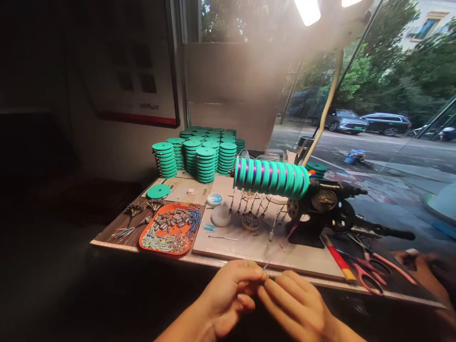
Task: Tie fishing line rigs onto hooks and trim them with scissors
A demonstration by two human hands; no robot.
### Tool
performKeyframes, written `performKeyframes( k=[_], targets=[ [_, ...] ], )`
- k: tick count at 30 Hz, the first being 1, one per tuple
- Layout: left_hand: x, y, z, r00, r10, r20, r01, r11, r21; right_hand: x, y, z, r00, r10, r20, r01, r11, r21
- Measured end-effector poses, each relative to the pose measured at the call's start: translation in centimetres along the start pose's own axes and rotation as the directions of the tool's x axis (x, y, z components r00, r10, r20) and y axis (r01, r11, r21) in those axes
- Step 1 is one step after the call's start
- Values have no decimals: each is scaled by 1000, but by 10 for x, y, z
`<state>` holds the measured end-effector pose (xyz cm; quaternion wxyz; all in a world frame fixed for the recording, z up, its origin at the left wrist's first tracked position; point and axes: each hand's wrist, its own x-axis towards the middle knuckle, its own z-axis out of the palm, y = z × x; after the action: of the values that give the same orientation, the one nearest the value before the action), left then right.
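Note:
My left hand [231, 292] and my right hand [301, 306] meet at the table's front edge with closed, pinching fingers. A small thin bluish piece [265, 267] sticks up at my left fingertips; its kind is too small to make out. My right fingertips touch the left ones, and whatever they pinch is hidden. Beyond them, several metal clips on strands [252, 206] hang below a row of green foam spools [270, 176] wound with purple line. These spools sit on a black hand-cranked winder [324, 204]. A thin metal needle-like tool [223, 238] lies on the board.
An orange tray [142, 241] with sinkers and small fittings stands left. Stacked green spools [205, 164] fill the back. Pink-handled scissors [368, 280] and a red-yellow tool [338, 259] lie right. Another person's hand [420, 266] rests at the right edge. Small tubs [221, 216] sit mid-board.

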<state>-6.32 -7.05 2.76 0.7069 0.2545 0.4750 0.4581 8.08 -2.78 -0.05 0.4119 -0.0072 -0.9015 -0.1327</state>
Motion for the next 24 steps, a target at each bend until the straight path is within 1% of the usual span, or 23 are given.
performKeyframes(
  k=[2, 3, 4, 5, 6, 7, 8, 9, 10, 11, 12, 13, 14, 15, 16, 17, 18, 19, 20, 21, 22, 23, 24],
  targets=[
    [0, -1, -1, 997, 72, -19, -71, 995, 65, -5, -8, 6, 993, 117, 7, -117, 990, 81],
    [0, -2, -2, 985, 169, -43, -160, 974, 160, -5, -10, 6, 981, 192, 36, -195, 967, 162],
    [1, -4, -3, 951, 303, -56, -274, 914, 301, -3, -11, 4, 964, 251, 86, -265, 924, 277],
    [1, -6, -5, 890, 455, -37, -386, 794, 469, 2, -9, 0, 941, 298, 160, -338, 851, 403],
    [1, -9, -8, 802, 597, 23, -476, 615, 629, 10, -5, -5, 906, 343, 246, -422, 751, 507],
    [1, -12, -11, 697, 708, 119, -529, 395, 751, 20, 1, -11, 860, 378, 342, -510, 631, 585],
    [2, -16, -13, 586, 779, 223, -547, 178, 818, 33, 9, -15, 782, 433, 449, -622, 494, 607],
    [3, -20, -16, 480, 822, 306, -540, 3, 841, 47, 19, -18, 653, 511, 559, -752, 350, 559],
    [4, -23, -19, 370, 852, 370, -510, -147, 848, 62, 29, -19, 531, 564, 633, -831, 200, 519],
    [5, -26, -21, 264, 870, 417, -460, -266, 847, 75, 38, -17, 458, 546, 702, -868, 103, 486],
    [6, -28, -22, 178, 873, 454, -407, -355, 842, 87, 46, -13, 428, 530, 732, -882, 69, 466],
    [6, -28, -22, 128, 867, 482, -365, -410, 836, 96, 52, -8, 411, 512, 754, -891, 48, 452],
    [6, -27, -22, 113, 859, 500, -352, -435, 828, 102, 56, -2, 411, 493, 767, -894, 54, 445],
    [6, -25, -21, 126, 853, 507, -378, -432, 819, 104, 57, 2, 418, 487, 767, -894, 71, 442],
    [5, -23, -20, 172, 858, 484, -439, -373, 817, 103, 55, 5, 424, 494, 759, -893, 89, 441],
    [4, -19, -18, 264, 874, 407, -517, -228, 825, 98, 52, 5, 425, 514, 745, -892, 101, 440],
    [2, -15, -16, 420, 869, 262, -587, 40, 808, 90, 48, 3, 454, 552, 700, -880, 153, 450],
    [2, -11, -14, 615, 783, 90, -587, 379, 715, 81, 43, 0, 522, 593, 613, -846, 267, 462],
    [1, -6, -12, 795, 606, -41, -492, 682, 541, 70, 37, -5, 613, 605, 508, -787, 413, 458],
    [1, -2, -11, 917, 386, -97, -336, 880, 335, 58, 32, -10, 783, 528, 329, -622, 670, 405],
    [1, 1, -10, 972, 219, -87, -200, 963, 183, 48, 28, -13, 910, 360, 208, -409, 863, 295],
    [1, 4, -9, 992, 113, -48, -109, 990, 89, 38, 24, -16, 976, 170, 134, -192, 966, 173],
    [1, 6, -9, 998, 68, -12, -68, 996, 56, 30, 20, -16, 995, 15, 100, -22, 998, 67]
  ],
)
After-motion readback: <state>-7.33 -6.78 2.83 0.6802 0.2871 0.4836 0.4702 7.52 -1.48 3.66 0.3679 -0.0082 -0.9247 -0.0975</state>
